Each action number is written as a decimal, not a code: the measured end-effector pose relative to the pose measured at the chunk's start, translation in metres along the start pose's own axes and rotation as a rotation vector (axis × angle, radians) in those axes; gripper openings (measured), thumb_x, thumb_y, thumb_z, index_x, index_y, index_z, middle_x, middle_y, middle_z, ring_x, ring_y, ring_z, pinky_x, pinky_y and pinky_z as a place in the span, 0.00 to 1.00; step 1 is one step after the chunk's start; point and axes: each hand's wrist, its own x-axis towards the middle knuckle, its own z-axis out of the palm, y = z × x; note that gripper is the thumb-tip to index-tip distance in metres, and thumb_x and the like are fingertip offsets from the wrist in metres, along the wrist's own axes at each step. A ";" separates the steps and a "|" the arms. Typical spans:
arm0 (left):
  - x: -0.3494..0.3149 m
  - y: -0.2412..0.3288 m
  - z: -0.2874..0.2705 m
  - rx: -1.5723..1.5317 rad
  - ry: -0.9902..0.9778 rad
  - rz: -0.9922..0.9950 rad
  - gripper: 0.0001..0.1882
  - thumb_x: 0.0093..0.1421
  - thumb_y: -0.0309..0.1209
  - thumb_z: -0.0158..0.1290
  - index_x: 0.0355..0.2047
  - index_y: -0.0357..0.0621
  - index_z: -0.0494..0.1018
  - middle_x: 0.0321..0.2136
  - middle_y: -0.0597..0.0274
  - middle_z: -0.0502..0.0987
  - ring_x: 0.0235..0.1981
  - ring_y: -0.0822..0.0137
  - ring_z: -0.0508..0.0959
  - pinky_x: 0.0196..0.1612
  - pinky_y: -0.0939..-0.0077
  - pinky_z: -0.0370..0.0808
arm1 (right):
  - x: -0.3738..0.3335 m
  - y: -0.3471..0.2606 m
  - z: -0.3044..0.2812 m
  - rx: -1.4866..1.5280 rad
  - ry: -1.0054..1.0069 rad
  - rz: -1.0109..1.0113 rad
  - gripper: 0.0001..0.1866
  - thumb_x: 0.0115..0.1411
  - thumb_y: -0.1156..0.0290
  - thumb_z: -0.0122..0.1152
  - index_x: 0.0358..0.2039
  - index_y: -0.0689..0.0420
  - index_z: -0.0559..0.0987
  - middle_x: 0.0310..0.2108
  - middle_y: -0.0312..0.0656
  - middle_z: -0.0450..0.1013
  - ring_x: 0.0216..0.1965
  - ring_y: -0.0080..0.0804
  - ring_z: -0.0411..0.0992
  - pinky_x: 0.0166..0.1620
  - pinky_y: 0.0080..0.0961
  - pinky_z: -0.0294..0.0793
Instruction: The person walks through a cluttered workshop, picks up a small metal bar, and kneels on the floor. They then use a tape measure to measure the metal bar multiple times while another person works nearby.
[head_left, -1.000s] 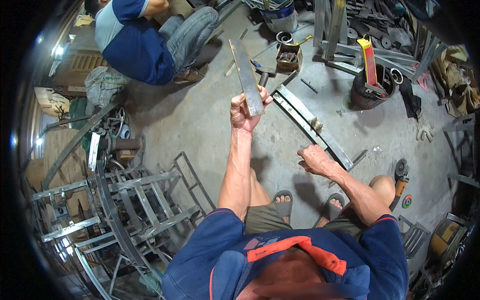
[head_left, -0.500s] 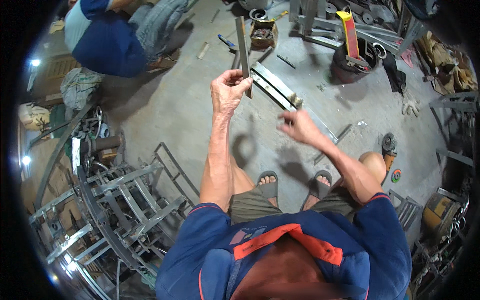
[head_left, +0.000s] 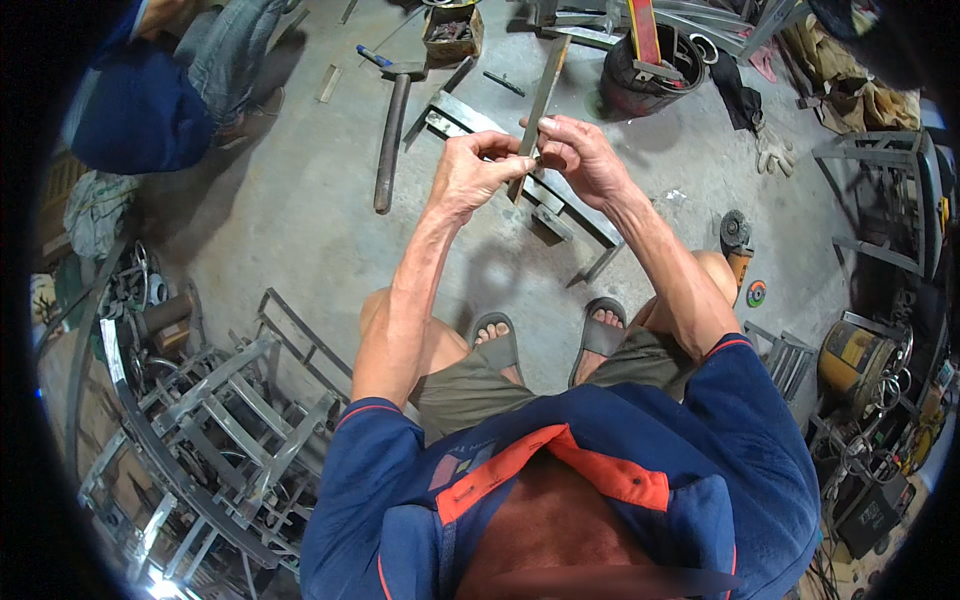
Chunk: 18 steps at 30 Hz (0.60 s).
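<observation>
A narrow flat metal bar [head_left: 548, 85] stands tilted between my two hands, above the floor ahead of my feet. My left hand [head_left: 468, 180] pinches its lower end between thumb and fingers. From the other side, my right hand [head_left: 592, 168] is closed on the bar slightly higher, its fingers curled. A small dark spot shows between the fingertips; I cannot make out what it is. Below the hands, partly covered by them, lies a pale metal channel [head_left: 582, 208] on the concrete. A short metal block [head_left: 553, 224] rests beside it.
A hammer [head_left: 392, 140] lies left of the channel. Farther off are a box of small parts [head_left: 455, 48] and a dark bucket [head_left: 645, 98]. An angle grinder [head_left: 737, 248] and a disc [head_left: 756, 293] lie right. Metal frames [head_left: 245, 400] crowd the left; another person [head_left: 150, 110] sits far left.
My right hand has risen from over the channel and closed on the bar beside my left hand. The bar tilts more to the right. The view has shifted, bringing the whole hammer into sight.
</observation>
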 end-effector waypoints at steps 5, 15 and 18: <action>0.002 0.000 -0.001 0.098 -0.010 0.015 0.16 0.51 0.27 0.67 0.40 0.33 0.80 0.32 0.61 0.82 0.32 0.73 0.78 0.38 0.77 0.75 | -0.001 0.004 -0.005 0.073 -0.001 -0.053 0.18 0.63 0.60 0.64 0.45 0.63 0.80 0.35 0.34 0.75 0.37 0.21 0.73 0.41 0.23 0.73; 0.008 -0.007 0.001 0.156 -0.054 0.027 0.22 0.51 0.37 0.68 0.40 0.32 0.80 0.29 0.60 0.81 0.31 0.74 0.77 0.37 0.77 0.76 | 0.002 0.010 -0.025 0.104 -0.040 -0.035 0.23 0.63 0.58 0.61 0.50 0.65 0.78 0.41 0.41 0.79 0.46 0.30 0.76 0.56 0.36 0.72; 0.010 -0.009 0.008 0.040 -0.044 -0.044 0.22 0.53 0.37 0.68 0.42 0.33 0.80 0.32 0.56 0.82 0.33 0.72 0.78 0.38 0.76 0.77 | 0.000 0.014 -0.032 0.192 -0.027 -0.051 0.23 0.61 0.58 0.64 0.48 0.65 0.79 0.41 0.41 0.79 0.40 0.26 0.76 0.49 0.28 0.75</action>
